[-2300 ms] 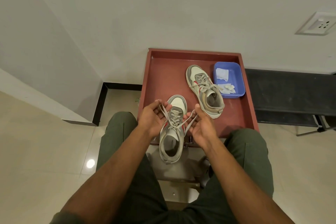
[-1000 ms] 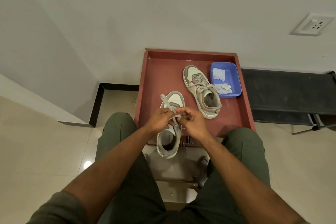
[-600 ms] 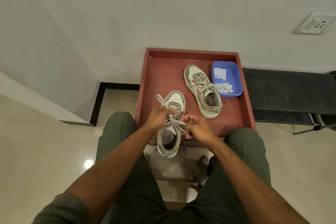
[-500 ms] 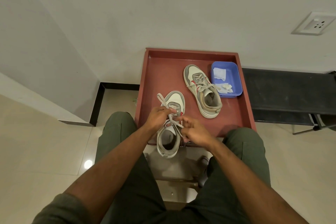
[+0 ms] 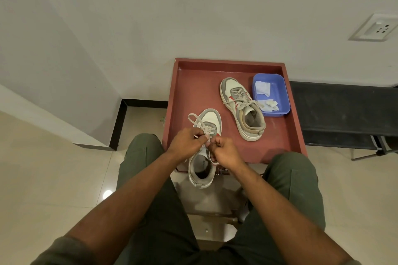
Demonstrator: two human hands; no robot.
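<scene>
A white and grey sneaker (image 5: 207, 123) lies at the near edge of a red tray (image 5: 189, 84), its heel hanging over the rim. My left hand (image 5: 187, 143) pinches its beige lace (image 5: 197, 121), and one loop trails out over the toe to the left. My right hand (image 5: 223, 150) is curled round the other lace end, right next to the left hand above the tongue. A second matching sneaker (image 5: 242, 108) with red accents lies further back on the tray, laces loose.
A blue plastic tub (image 5: 280, 94) with white cloths sits in the tray's back right corner. A dark bench (image 5: 344, 112) stands to the right, a wall socket (image 5: 377, 28) above it. My knees in green trousers flank the tray's near edge. Pale tiled floor lies to the left.
My hands, first apart and pulling the lace ends outward, came together over the tongue. A lace loop now lies out over the toe on the left.
</scene>
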